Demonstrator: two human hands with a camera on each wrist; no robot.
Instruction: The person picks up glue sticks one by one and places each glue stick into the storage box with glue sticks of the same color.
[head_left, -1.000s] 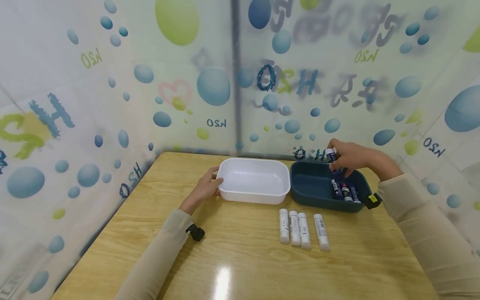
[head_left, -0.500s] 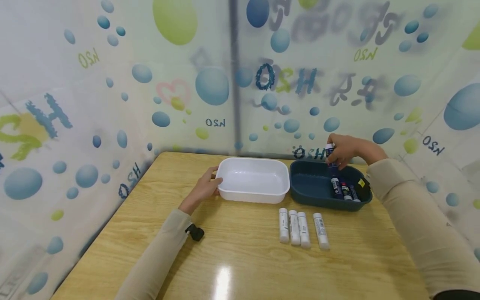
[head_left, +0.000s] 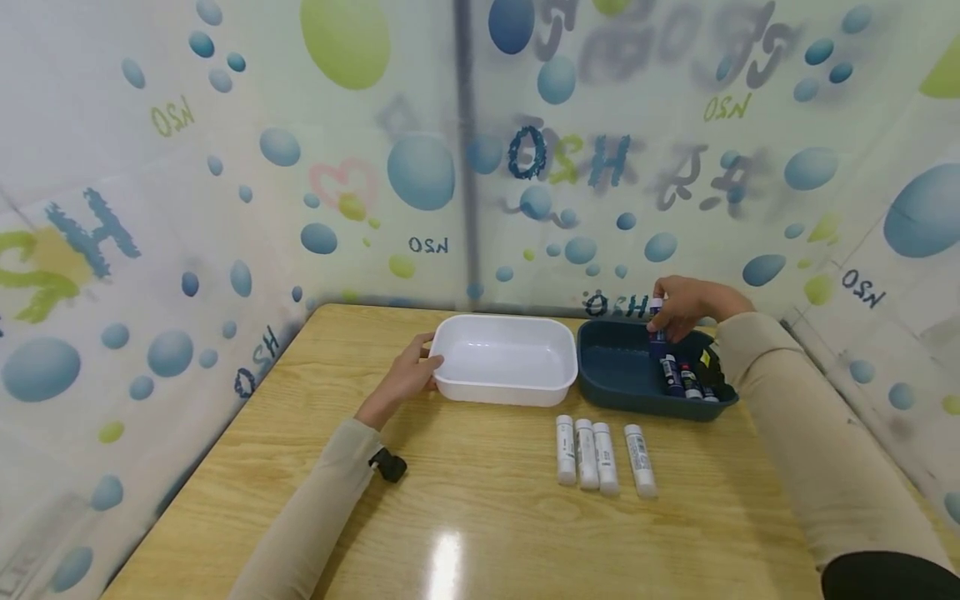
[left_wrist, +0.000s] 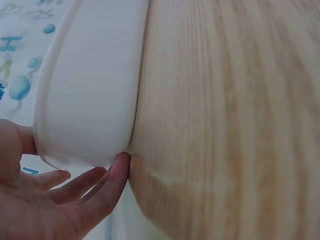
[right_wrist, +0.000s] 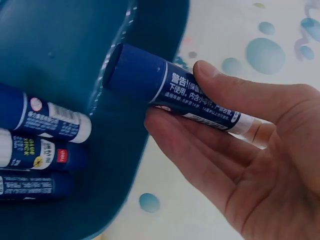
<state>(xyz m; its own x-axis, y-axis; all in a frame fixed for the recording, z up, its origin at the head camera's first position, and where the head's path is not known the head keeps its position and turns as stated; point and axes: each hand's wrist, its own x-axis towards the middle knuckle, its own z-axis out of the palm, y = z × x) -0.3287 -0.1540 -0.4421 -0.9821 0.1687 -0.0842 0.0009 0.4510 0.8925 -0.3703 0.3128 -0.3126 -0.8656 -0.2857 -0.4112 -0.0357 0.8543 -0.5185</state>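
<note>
Pinching the glue stick between thumb and fingers, the right hand holds it white end up at the far side of the dark blue tray; whether its lower end touches the tray floor, we cannot tell. We judge that a loosened thumb could let it slip towards the three other sticks in the tray, and the black wrist camera might knock them. The stick looks round and slim, dark blue with white print and a pale ring near its blue end. Farther out, the left hand grips the white tray, thumb over the rim; a shove there could, we think, jar the dark one beside it. On the bench, four white tubes could roll if bumped.
</note>
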